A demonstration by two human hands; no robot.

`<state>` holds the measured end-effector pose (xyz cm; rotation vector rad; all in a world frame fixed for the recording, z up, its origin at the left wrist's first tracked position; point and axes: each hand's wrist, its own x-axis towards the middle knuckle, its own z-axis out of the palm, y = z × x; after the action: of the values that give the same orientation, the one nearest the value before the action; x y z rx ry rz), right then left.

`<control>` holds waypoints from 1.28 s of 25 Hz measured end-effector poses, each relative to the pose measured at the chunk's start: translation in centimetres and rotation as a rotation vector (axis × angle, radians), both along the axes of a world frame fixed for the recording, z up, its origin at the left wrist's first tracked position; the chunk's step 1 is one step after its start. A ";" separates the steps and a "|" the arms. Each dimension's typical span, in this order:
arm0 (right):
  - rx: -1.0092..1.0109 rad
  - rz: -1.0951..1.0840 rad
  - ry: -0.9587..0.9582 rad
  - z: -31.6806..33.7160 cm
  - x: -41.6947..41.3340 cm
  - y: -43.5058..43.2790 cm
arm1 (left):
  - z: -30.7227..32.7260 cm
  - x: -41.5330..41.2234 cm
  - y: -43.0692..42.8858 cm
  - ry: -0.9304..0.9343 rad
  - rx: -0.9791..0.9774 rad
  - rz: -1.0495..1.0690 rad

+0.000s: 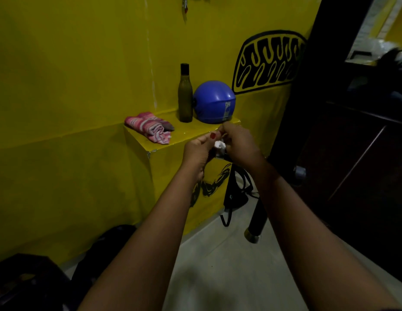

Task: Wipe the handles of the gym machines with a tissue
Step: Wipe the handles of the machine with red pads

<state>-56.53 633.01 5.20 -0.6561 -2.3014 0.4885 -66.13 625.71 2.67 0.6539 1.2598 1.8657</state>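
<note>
The white tissue (pixel 219 145) is pinched by left hand (pixel 198 151) and right hand (pixel 239 143); preparation is judged underway. Next, a machine handle must be reached.

Holding a crumpled white tissue (pixel 219 145) between left hand (pixel 198 151) and right hand (pixel 238 144), fingers of both curled round it. Just beyond the hands, a yellow surface (pixel 148 143) carrying a folded pink striped towel (pixel 150 127) to their left, a dark bottle (pixel 185 95) and blue helmet (pixel 214 102) behind. Below the right hand, a black bar (pixel 257 217) with a metal end.
</note>
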 end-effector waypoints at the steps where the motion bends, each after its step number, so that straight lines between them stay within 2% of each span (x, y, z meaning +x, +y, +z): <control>1: 0.008 -0.030 0.050 0.0 0.1 0.2 | -0.2 0.0 0.1 0.095 -0.003 0.007; 3: -0.059 -0.111 0.141 0.1 0.3 0.6 | -0.8 0.1 0.1 0.365 -0.006 0.067; 5: -0.140 -0.174 0.198 -0.3 0.4 1.1 | -1.6 0.5 0.3 0.623 -0.017 0.252; 6: -0.186 -0.207 0.228 -0.5 0.3 1.4 | -2.0 0.8 0.5 0.644 -0.027 0.357; 7: -0.234 -0.244 0.249 -0.5 0.2 1.6 | -2.3 1.1 0.6 0.546 -0.038 0.425; 8: -0.276 -0.279 0.245 -0.3 0.0 1.6 | -2.6 1.4 0.7 0.337 -0.047 0.432; 10: -0.299 -0.315 0.164 -0.2 -0.1 1.7 | -3.4 1.9 0.8 -0.080 -0.074 0.288; 12: -0.257 -0.343 0.064 -0.2 -0.2 2.0 | -4.4 2.0 1.1 -0.223 -0.098 0.194; 14: -0.241 -0.349 0.020 -0.2 -0.3 2.2 | -4.4 2.4 0.8 -0.200 -0.053 0.209; 17: -0.220 -0.336 -0.002 -0.3 -0.8 2.1 | -3.8 2.6 0.8 -0.012 0.038 0.275; 18: -0.216 -0.341 0.002 -0.2 -0.9 1.9 | -3.5 2.2 1.1 -0.027 0.017 0.265; 21: -0.222 -0.350 0.015 -0.1 -0.8 1.8 | -2.6 1.6 1.4 -0.269 -0.086 0.134; 22: -0.228 -0.352 0.018 -0.1 -0.8 1.8 | -2.5 1.9 1.4 -0.274 -0.102 0.146; 23: -0.234 -0.355 0.020 -0.1 -0.6 1.9 | -2.6 2.5 1.3 -0.190 -0.122 0.219; 25: -0.235 -0.355 0.022 0.0 -0.4 1.7 | -3.3 3.7 1.2 0.132 -0.104 0.451; 26: -0.230 -0.353 0.022 0.1 -0.4 1.6 | -3.4 3.9 1.2 0.262 -0.064 0.498; 28: -0.222 -0.358 0.019 0.3 -0.4 1.3 | -3.3 3.0 1.4 0.342 -0.027 0.420; 29: -0.221 -0.364 0.020 0.3 -0.4 1.2 | -2.9 2.4 1.6 0.279 -0.039 0.345; 32: -0.217 -0.374 0.036 0.4 -0.4 1.0 | -2.0 2.0 1.5 -0.163 -0.117 0.195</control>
<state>-56.96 634.03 5.59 -1.1459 -2.0420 0.5669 -64.15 627.25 0.66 0.3185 1.3520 1.9413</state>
